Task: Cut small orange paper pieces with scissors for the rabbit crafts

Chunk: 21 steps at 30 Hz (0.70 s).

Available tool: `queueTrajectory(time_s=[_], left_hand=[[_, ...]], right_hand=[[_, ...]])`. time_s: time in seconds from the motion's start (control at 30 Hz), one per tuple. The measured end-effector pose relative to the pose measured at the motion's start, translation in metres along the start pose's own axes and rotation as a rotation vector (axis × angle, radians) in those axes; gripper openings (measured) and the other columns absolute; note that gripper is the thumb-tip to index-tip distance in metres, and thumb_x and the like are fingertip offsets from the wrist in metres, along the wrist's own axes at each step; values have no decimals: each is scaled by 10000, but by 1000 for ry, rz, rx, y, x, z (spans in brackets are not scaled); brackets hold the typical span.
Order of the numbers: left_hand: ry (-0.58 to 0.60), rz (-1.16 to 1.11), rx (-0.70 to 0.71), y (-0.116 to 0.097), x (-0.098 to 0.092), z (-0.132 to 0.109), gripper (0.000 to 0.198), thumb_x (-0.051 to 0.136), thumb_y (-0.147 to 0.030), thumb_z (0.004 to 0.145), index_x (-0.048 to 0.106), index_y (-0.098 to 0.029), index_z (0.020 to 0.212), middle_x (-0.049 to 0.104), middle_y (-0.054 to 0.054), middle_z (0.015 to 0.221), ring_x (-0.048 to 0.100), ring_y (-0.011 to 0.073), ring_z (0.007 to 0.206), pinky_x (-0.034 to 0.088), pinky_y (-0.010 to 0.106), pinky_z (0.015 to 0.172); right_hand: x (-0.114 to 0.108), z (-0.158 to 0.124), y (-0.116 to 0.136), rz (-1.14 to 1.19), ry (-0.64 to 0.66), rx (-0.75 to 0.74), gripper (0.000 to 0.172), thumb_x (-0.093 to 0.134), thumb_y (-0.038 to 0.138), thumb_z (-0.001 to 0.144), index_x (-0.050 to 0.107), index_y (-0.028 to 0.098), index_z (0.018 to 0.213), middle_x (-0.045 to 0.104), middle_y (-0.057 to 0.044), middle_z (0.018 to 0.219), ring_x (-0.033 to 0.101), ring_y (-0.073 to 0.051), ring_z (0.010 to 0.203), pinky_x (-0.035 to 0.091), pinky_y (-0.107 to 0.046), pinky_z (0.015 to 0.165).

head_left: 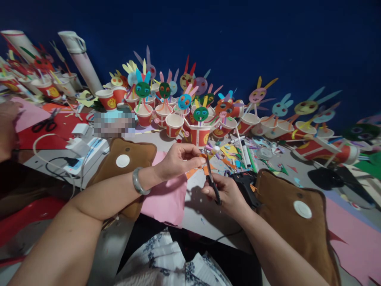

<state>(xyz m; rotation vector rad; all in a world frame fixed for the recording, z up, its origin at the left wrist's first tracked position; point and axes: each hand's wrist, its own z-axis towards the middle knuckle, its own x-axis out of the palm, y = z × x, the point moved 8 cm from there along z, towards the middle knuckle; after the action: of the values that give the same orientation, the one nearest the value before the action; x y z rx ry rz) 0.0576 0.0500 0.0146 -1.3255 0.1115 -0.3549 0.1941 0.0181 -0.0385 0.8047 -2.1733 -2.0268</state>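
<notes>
My right hand (226, 194) is closed round the black handles of a pair of scissors (210, 172), whose blades point up and away from me. My left hand (178, 159) pinches a small piece of orange paper (203, 156) right at the blade tips. A grey bangle sits on my left wrist. Under my hands lie a pink paper sheet (166, 198) and orange paper scraps (196, 171) on the grey table (202, 214).
Several red paper cups with coloured bunny faces on straws (201, 131) crowd the back of the table. Two brown pads (297, 222) flank me. A black glue gun (245, 186), markers, a white power strip (86, 153), other scissors (44, 125) and another person's hand (7, 127) lie left.
</notes>
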Motion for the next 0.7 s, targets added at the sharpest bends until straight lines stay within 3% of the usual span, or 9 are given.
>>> queueTrajectory(time_s=[0.7], left_hand=[[17, 74, -11, 5, 1, -1, 127, 662, -196, 736, 606, -110, 660, 581, 4, 642, 512, 69, 597, 428, 189, 564]], right_hand=[[1, 2, -1, -2, -2, -4, 467, 760, 584, 630, 538, 175, 587, 526, 26, 482, 440, -104, 464, 325, -234, 463]])
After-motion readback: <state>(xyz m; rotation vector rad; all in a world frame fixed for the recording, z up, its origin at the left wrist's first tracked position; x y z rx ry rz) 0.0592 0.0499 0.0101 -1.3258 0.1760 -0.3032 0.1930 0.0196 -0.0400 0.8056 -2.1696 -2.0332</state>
